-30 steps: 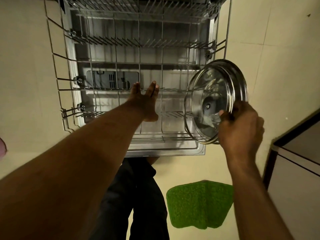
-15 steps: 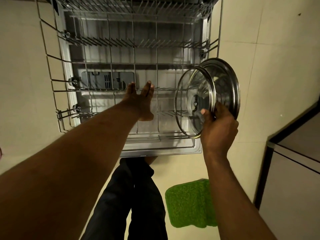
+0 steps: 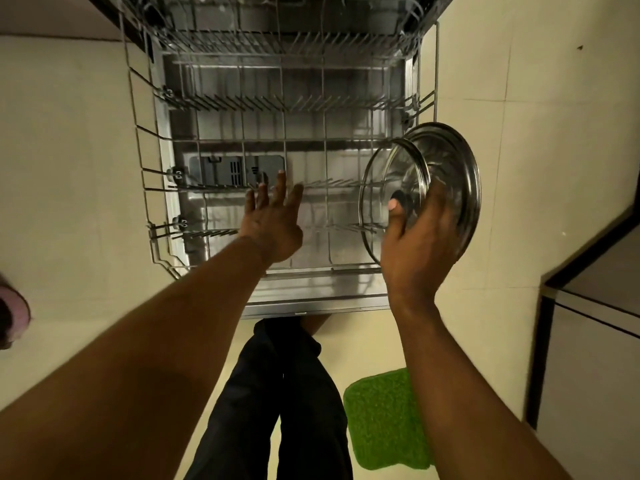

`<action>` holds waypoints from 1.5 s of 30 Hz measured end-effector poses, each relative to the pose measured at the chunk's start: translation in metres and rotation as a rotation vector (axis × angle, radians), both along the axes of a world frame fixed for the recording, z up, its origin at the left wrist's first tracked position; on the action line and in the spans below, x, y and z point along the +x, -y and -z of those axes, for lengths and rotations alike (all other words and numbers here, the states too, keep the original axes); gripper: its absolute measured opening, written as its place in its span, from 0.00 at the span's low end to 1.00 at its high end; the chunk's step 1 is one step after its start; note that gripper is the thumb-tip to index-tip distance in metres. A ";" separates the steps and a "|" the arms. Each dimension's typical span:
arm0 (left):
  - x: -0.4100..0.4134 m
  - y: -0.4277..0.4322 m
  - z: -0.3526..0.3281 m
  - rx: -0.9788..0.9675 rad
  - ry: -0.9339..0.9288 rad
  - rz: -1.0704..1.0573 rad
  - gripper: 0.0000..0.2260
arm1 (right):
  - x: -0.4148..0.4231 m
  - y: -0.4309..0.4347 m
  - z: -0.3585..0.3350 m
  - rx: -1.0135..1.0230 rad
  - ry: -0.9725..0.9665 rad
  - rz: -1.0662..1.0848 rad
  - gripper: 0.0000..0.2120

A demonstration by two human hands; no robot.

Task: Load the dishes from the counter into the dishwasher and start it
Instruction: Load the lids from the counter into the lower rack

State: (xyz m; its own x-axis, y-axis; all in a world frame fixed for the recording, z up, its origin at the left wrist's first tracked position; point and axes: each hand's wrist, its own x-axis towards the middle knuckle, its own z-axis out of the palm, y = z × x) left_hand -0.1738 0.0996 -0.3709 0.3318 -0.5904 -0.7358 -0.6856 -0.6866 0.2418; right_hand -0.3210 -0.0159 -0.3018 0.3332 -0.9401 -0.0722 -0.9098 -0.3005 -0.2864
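Observation:
The dishwasher's lower wire rack (image 3: 221, 188) is pulled out over the open door (image 3: 311, 299), and no dishes stand in it. My right hand (image 3: 415, 244) holds a glass lid (image 3: 388, 181) and a steel plate (image 3: 457, 174) together on edge at the rack's right side; my thumb lies by the lid's dark knob. My left hand (image 3: 273, 216) hovers over the rack's middle with fingers spread, holding nothing.
The upper rack (image 3: 277, 43) sits farther back, also without dishes. A green mat (image 3: 384, 420) lies on the tiled floor to the right of my dark trouser legs (image 3: 277, 403). A dark-edged cabinet (image 3: 595, 306) stands at the right.
My right hand has brought the lid and plate slightly left and down into the rack's right side. My left hand has lifted off the rack and spread its fingers.

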 end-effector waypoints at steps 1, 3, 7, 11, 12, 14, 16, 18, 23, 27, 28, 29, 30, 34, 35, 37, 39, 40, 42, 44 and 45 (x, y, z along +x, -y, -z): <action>-0.001 -0.007 -0.004 -0.012 0.004 -0.031 0.35 | 0.003 -0.006 -0.003 0.015 -0.022 -0.084 0.27; -0.005 -0.019 -0.014 -0.038 0.026 -0.064 0.34 | 0.007 -0.018 -0.006 0.071 -0.091 -0.261 0.29; -0.014 -0.037 -0.045 -0.088 0.113 -0.097 0.33 | 0.015 -0.042 -0.017 0.202 -0.260 -0.440 0.31; -0.024 -0.056 -0.090 -0.132 0.188 -0.117 0.33 | 0.016 -0.065 -0.047 0.284 -0.332 -0.478 0.32; -0.026 -0.060 -0.102 -0.143 0.201 -0.128 0.32 | 0.017 -0.070 -0.057 0.298 -0.336 -0.489 0.32; -0.031 -0.067 -0.132 -0.158 0.214 -0.157 0.31 | 0.018 -0.077 -0.082 0.317 -0.331 -0.510 0.32; -0.036 -0.071 -0.161 -0.155 0.215 -0.175 0.31 | 0.021 -0.082 -0.107 0.327 -0.315 -0.528 0.32; -0.040 -0.077 -0.193 -0.145 0.218 -0.187 0.31 | 0.023 -0.086 -0.136 0.326 -0.295 -0.541 0.32; -0.049 -0.093 -0.272 -0.139 0.249 -0.251 0.31 | 0.030 -0.094 -0.208 0.294 -0.247 -0.591 0.33; -0.043 -0.100 -0.331 -0.180 0.332 -0.309 0.31 | 0.044 -0.102 -0.259 0.260 -0.192 -0.636 0.33; -0.038 -0.101 -0.344 -0.194 0.356 -0.325 0.31 | 0.050 -0.104 -0.270 0.246 -0.177 -0.658 0.33; -0.032 -0.102 -0.357 -0.212 0.370 -0.342 0.30 | 0.057 -0.106 -0.280 0.230 -0.166 -0.682 0.33; -0.027 -0.103 -0.366 -0.228 0.375 -0.360 0.30 | 0.064 -0.109 -0.288 0.214 -0.162 -0.705 0.33; 0.003 -0.122 -0.406 -0.299 0.467 -0.432 0.30 | 0.106 -0.128 -0.324 0.114 -0.120 -0.822 0.33; 0.010 -0.127 -0.414 -0.310 0.492 -0.443 0.29 | 0.118 -0.133 -0.332 0.093 -0.102 -0.842 0.32; 0.028 -0.147 -0.433 -0.345 0.539 -0.484 0.29 | 0.143 -0.150 -0.353 0.032 -0.058 -0.884 0.32; 0.049 -0.172 -0.453 -0.391 0.580 -0.509 0.29 | 0.168 -0.172 -0.373 -0.033 -0.032 -0.921 0.32; 0.057 -0.183 -0.461 -0.406 0.592 -0.516 0.29 | 0.179 -0.181 -0.381 -0.049 -0.023 -0.931 0.32; 0.080 -0.216 -0.478 -0.444 0.630 -0.544 0.29 | 0.205 -0.209 -0.399 -0.085 0.019 -0.956 0.33; 0.105 -0.252 -0.494 -0.478 0.664 -0.545 0.29 | 0.232 -0.241 -0.418 -0.126 0.052 -0.967 0.33; 0.116 -0.268 -0.500 -0.485 0.685 -0.543 0.29 | 0.244 -0.255 -0.426 -0.148 0.063 -0.971 0.33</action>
